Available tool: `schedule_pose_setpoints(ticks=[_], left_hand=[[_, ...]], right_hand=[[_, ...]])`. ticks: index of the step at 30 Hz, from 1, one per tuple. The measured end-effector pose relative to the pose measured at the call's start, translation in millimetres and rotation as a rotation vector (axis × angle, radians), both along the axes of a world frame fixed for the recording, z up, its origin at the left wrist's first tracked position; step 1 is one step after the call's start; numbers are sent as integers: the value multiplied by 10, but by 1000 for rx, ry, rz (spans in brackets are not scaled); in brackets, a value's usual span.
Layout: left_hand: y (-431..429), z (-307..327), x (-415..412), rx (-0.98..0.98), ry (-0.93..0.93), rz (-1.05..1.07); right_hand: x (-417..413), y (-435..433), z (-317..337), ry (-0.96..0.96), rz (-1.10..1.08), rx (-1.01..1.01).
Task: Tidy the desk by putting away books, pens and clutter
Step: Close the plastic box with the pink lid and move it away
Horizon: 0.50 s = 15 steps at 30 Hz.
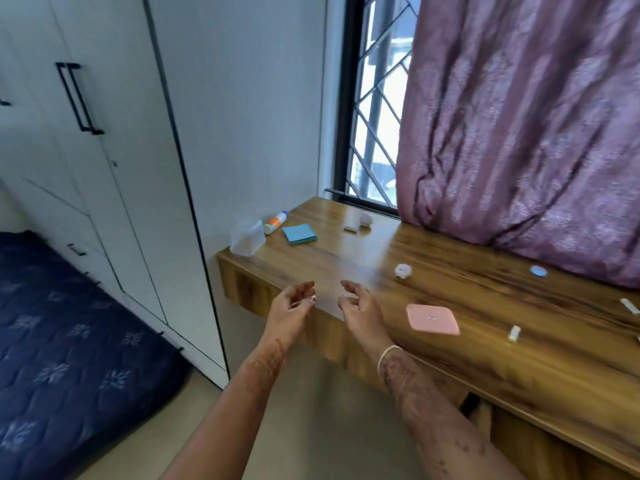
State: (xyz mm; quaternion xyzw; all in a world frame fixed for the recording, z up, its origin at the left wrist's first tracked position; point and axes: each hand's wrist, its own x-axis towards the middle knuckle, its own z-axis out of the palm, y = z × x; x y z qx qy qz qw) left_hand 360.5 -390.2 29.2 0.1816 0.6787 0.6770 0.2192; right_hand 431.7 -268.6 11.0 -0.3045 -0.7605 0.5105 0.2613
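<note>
Wooden desk (450, 306) under window, small clutter scattered; left hand (291, 308) and right hand (358, 306) hover, fingers loosely curled, holding nothing.

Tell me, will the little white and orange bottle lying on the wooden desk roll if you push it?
Probably: the white and orange bottle looks round and lies on its side on the smooth wooden desk. It seems small, so likely light. The blue sticky-note pad beside it might stop it.
</note>
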Motion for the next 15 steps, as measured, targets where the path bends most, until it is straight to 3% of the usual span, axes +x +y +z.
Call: schedule_pose_setpoints(ticks=[15], left_hand=[[304,-79,-1717,-173,73,258]], right_hand=[[-1866,456,-148,2,197,-49]])
